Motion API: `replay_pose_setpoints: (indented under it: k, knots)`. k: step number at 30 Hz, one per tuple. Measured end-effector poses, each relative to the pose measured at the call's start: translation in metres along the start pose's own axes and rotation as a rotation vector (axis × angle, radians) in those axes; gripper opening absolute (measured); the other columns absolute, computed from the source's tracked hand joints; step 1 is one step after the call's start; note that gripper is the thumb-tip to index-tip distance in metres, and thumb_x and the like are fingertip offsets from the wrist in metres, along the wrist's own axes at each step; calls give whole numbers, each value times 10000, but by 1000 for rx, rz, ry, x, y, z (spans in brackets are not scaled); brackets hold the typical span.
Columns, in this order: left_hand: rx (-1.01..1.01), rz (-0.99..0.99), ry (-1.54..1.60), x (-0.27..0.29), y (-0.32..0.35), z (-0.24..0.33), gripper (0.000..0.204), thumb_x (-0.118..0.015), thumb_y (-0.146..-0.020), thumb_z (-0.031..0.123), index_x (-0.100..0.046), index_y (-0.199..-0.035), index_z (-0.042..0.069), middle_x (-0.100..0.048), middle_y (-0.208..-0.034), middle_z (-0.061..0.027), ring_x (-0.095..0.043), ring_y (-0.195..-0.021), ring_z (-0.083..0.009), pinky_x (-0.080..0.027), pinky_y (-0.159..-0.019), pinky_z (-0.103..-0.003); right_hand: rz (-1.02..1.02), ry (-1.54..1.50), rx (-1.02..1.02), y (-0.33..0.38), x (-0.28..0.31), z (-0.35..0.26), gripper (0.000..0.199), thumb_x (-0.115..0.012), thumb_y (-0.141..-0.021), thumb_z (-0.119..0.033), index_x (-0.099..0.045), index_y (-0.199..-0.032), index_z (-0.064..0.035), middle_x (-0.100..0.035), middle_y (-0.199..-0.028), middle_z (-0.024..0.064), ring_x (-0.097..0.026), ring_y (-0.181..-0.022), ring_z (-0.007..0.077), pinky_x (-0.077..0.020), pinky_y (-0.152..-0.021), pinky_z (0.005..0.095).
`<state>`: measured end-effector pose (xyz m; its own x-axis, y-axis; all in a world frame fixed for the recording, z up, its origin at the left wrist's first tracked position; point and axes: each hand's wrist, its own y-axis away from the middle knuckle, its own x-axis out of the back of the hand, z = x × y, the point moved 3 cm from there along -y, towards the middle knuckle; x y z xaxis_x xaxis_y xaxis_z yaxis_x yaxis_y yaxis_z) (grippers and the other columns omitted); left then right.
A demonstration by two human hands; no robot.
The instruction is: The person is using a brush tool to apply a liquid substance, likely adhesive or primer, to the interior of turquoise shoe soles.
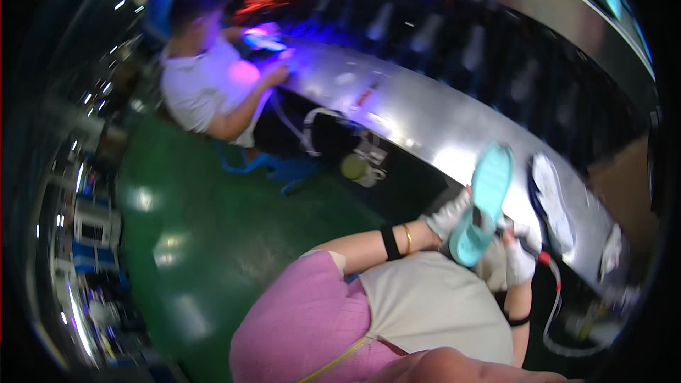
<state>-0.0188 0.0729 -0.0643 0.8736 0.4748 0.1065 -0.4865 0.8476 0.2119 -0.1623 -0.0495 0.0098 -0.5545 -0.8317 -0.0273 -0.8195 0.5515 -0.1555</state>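
A shoe with a turquoise sole [492, 176] is held up in front of me, its underside facing me and a dark grey part showing at its middle. My left hand [448, 215], in a whitish glove, grips the shoe's left side; some fingers are hidden behind it. My right hand [521, 254], also gloved, is close to the shoe's right side, closed around a hand tool. Most of that tool is hidden by the fingers. At its back end a red fitting [544, 258] joins a pale hose [552, 312] that loops downward.
A metal bench [425, 115] curves past me, carrying a white sole-shaped piece [552, 195] and a crumpled white item [611, 250] at right. Dark racks [461, 50] line its far side. At upper left a co-worker [206, 78] sits handling something under violet light.
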Motion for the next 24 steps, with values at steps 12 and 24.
replay_pose_setpoints:
  k: [12, 24]
  knots:
    - [-18, -168, 1257, -3, -29, 97, 1094, -463, -586, 850, -449, -1227, -37, -571, -1077, -155, -570, -949, -261, -507, -823, -382, 15, -197, -80, -27, -19, -35, 140, -687, -772, 10, -600, -872, -34, -652, -933, 88, -612, -896, 149, -484, -799, 287]
    - [-150, -216, 1159, 12, -43, 108, 1111, -509, -545, 857, -455, -1187, -49, -526, -1038, -138, -529, -900, -239, -482, -787, -353, 84, -232, 70, -36, -22, -44, 88, -685, -773, 2, -629, -832, -33, -659, -890, 59, -613, -829, 109, -491, -754, 255]
